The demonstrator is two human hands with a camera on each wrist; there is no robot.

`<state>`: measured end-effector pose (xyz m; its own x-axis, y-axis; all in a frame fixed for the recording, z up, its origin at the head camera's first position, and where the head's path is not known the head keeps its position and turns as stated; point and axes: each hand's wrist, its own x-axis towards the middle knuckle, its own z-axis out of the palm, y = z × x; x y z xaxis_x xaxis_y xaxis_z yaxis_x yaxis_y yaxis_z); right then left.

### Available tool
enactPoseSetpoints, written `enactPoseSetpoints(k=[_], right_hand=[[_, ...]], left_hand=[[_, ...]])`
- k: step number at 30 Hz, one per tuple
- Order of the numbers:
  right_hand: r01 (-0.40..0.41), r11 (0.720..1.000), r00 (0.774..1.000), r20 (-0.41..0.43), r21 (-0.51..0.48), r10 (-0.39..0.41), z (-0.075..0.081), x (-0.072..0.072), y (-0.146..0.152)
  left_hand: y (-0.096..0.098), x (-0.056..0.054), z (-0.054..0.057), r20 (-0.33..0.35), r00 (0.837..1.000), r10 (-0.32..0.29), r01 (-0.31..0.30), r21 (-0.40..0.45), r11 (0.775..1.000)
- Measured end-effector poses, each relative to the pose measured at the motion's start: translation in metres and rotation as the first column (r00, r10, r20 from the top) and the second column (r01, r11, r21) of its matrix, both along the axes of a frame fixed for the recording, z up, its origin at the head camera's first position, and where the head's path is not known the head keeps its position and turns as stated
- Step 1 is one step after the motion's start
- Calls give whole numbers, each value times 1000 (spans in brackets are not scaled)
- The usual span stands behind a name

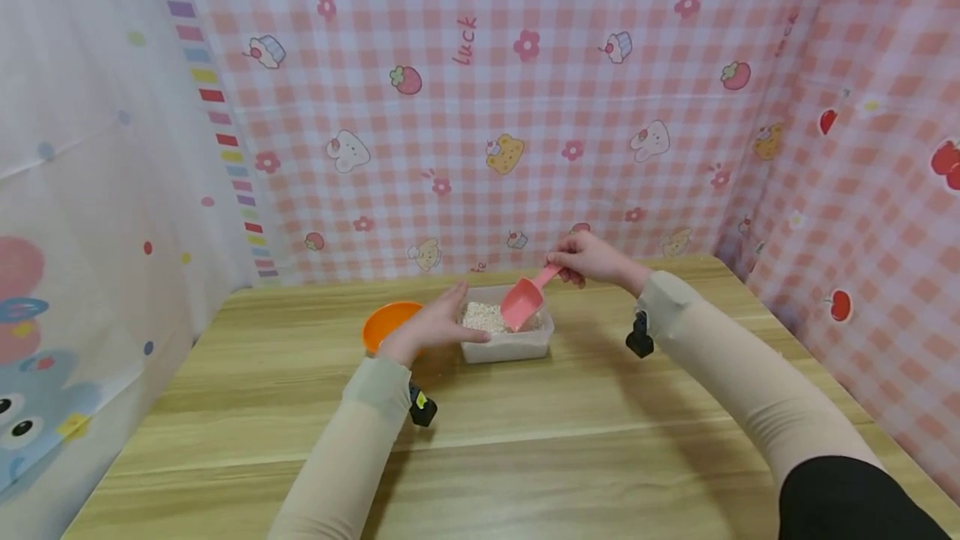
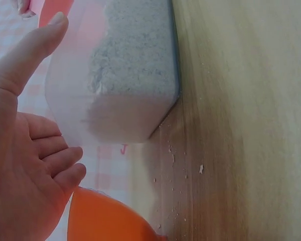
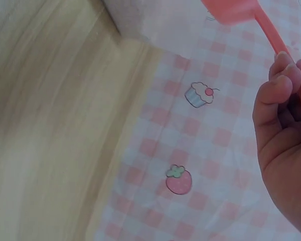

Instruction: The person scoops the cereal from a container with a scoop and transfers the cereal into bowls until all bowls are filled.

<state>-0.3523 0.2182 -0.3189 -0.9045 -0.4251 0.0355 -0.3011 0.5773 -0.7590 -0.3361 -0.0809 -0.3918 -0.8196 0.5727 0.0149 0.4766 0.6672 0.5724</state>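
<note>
My right hand (image 1: 592,259) grips the handle of a pink scoop (image 1: 522,302), fingers curled round it in the right wrist view. The scoop's head tilts down into a clear plastic container (image 1: 517,348) filled with pale flakes (image 1: 482,317). At the container's left end is my left hand (image 1: 429,328), its thumb stretched along the near rim and its other fingers loosely bent by the end wall in the left wrist view. An orange bowl (image 1: 384,323) stands just left of the container, partly hidden behind the left hand.
Crumbs of flakes (image 2: 201,169) lie on the wooden table (image 1: 480,457) beside the container and bowl. A pink checked cloth (image 1: 450,107) hangs right behind the table's far edge, and more cloth hangs at both sides.
</note>
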Motion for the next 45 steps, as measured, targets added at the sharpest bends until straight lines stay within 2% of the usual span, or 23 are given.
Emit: enactPoseSetpoints(k=[5,10,17,22,28,36,40,45], right_hand=[[-46,997,999,-24,66,48,12,-1,-1],[-47,991,999,2,126,47,18,-3,-3],[-57,980,998,13,189,55,15,-4,-6],[-65,982,998,21,175,62,10,-3,-5],[-78,989,997,9,124,77,-1,-2,0],[-45,997,998,45,-55,48,-29,1,12],[-17,986,995,99,-165,34,-45,5,19],[64,956,980,199,-287,-6,-63,10,22]], left_hand=[[0,0,0,2,1000,3,-3,10,1000],[0,-1,-1,-11,1000,-1,1,15,1000],[-1,-1,-2,-15,1000,-2,3,11,1000],[0,-2,-3,-16,1000,-2,2,7,1000],[-1,-2,-3,-16,1000,-1,1,3,1000],[0,-2,-2,-19,1000,-1,1,7,1000],[0,-1,-2,-16,1000,2,-2,7,1000],[0,-1,-3,-13,1000,7,-7,-4,1000]])
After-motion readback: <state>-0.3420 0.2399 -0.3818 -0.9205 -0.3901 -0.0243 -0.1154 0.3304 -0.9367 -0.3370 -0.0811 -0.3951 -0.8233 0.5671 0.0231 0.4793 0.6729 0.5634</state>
